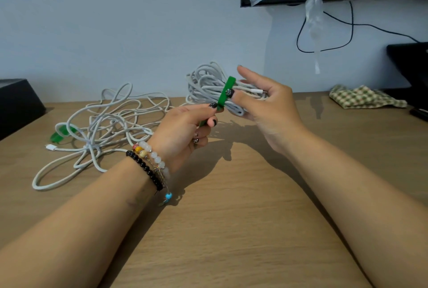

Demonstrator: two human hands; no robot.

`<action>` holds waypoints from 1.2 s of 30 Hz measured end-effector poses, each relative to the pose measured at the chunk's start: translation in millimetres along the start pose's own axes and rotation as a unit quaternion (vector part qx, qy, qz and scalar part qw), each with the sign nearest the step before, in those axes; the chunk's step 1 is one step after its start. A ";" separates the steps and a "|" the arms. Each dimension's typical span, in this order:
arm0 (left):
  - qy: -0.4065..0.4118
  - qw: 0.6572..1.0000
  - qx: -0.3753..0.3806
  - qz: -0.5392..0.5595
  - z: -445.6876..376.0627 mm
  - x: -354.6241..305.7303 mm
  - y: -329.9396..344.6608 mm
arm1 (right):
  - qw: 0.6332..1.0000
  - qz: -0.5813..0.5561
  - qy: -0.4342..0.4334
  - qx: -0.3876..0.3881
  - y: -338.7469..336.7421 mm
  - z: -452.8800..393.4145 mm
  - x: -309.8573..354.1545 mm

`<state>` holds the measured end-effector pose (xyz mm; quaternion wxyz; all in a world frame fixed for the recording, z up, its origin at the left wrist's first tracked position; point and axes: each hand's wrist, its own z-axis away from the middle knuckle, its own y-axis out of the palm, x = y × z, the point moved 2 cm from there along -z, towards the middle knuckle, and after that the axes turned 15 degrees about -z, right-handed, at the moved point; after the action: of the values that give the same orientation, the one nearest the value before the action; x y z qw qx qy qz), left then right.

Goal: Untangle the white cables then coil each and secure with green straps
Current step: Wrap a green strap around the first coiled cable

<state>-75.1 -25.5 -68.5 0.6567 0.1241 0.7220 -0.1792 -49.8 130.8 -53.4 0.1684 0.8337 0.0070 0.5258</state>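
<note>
Both hands point(231, 111) wrap strap point(225, 93) round coil point(206, 84).

A checked cloth point(363, 98) lies on the wooden table point(231, 218) at far right, a black box point(16, 102) at far left.
</note>
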 end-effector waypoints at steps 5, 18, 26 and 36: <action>-0.014 1.000 0.008 -0.010 -1.6 3.3 1.5 | 0.966 0.198 -0.163 0.037 3.0 4.2 9.5; -0.013 1.000 -0.003 0.013 1.0 1.9 1.2 | 0.997 0.015 -0.035 0.071 8.1 5.2 5.9; -0.016 1.000 0.026 0.002 5.2 0.1 8.7 | 0.995 0.056 -0.085 -0.002 4.1 4.8 11.6; -0.025 0.996 0.061 0.051 8.7 -2.9 12.5 | 0.966 0.139 -0.220 -0.007 4.9 5.5 6.8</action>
<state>-61.7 -17.7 -67.4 0.6742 0.1964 0.6854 -0.1926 -42.7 126.0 -48.2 0.0968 0.9203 -0.1500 0.3482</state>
